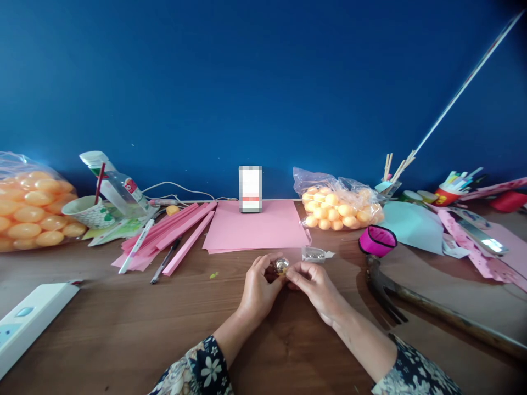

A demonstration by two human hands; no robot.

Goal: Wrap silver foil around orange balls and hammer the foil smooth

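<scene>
Left hand (258,285) and right hand (316,284) pinch shiny piece (282,265) over bench (164,334), grip narrow; piece looks rounded, long axis and direction unclear.

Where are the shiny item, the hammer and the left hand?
Shiny item (282,265): head view, reflective surface.
Hammer (436,310): head view, wooden handle.
Left hand (259,282): head view, middle of the hand.

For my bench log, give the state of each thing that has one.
Left hand: closed on shiny item
Right hand: pinching at it
Pink sheets: flat, overlapping
Pink strips: loosely piled
Left ball bag: filled
Right ball bag: partly filled
Paper cup: holding red stick
Red pot: holding pens
Claw hammer: lying down
Pixelated object: upright
</scene>
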